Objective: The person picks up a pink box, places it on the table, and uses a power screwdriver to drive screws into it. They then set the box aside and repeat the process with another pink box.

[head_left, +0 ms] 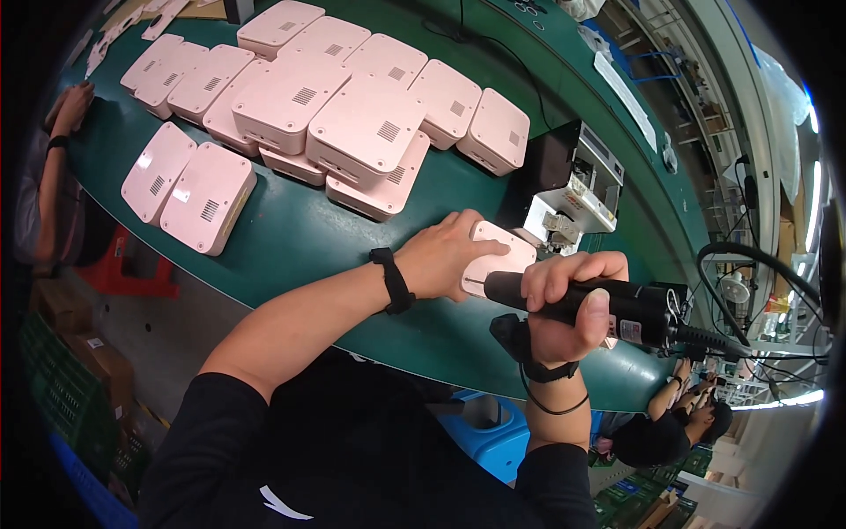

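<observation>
My left hand (434, 261) grips a small white plastic housing (518, 256) with rounded corners, steadying it on the green table. Its thumb and fingers lie along the left side and across the top. In my right hand (553, 339) is a black electric screwdriver (627, 301), held nearly level with fingers and thumb wrapped round the body. The screwdriver's bit points left and reaches the near left corner of the housing. Whether the bit sits in a screw is too small to tell.
Stacked white housings (370, 119) cover the table's far left, and a separate pair (210, 198) lies nearer. A black and silver screw feeder (564, 189) stands just beyond my hands. Blue stool (486, 434) below the edge; other people sit at both ends.
</observation>
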Motion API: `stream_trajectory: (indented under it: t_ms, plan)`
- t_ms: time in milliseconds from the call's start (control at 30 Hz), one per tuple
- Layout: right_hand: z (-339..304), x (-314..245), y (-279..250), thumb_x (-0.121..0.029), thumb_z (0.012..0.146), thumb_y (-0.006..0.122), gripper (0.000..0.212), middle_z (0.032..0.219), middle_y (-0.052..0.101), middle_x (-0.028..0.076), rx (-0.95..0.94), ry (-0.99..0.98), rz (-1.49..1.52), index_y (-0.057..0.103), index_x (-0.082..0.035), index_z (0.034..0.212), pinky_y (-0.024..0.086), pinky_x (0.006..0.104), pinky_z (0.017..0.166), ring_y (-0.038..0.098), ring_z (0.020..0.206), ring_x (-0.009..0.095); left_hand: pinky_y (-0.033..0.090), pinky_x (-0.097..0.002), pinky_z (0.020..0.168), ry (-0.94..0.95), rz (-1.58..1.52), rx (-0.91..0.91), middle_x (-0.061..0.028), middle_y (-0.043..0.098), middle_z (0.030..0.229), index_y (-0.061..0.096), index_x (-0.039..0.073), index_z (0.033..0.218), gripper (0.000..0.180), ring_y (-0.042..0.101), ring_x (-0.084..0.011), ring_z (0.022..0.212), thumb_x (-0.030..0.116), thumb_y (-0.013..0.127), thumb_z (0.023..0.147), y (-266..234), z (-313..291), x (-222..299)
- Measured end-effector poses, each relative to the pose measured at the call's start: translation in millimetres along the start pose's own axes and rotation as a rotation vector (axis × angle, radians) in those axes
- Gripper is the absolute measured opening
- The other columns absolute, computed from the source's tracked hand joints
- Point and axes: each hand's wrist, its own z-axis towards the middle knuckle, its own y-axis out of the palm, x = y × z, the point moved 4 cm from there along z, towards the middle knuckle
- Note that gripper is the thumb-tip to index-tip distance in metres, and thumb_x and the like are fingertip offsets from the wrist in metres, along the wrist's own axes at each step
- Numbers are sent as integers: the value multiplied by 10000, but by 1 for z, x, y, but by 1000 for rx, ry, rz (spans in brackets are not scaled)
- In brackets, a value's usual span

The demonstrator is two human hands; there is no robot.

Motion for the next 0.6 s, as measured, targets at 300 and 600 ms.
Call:
stream_trajectory:
  t_ms: [300, 600]
  plan:
    - [-8, -64, -34, -377, 902, 588, 363, 671, 508, 63, 177, -173, -5, 408, -71, 978, 445, 333, 479, 479, 465, 164, 508, -390, 976, 23, -105, -107, -129, 547, 1258, 588, 195, 1329, 764, 566, -312, 1162, 169, 869, 620, 7, 13, 27]
    - [-138, -152, -68, -351, 896, 611, 378, 583, 491, 38, 269, -429, 133, 376, -56, 925, 421, 269, 329, 450, 357, 126, 591, -324, 770, -728, -1216, -1213, -81, 651, 1088, 502, 111, 1380, 751, 640, -163, 868, 706, 429, 928, 156, 18, 107]
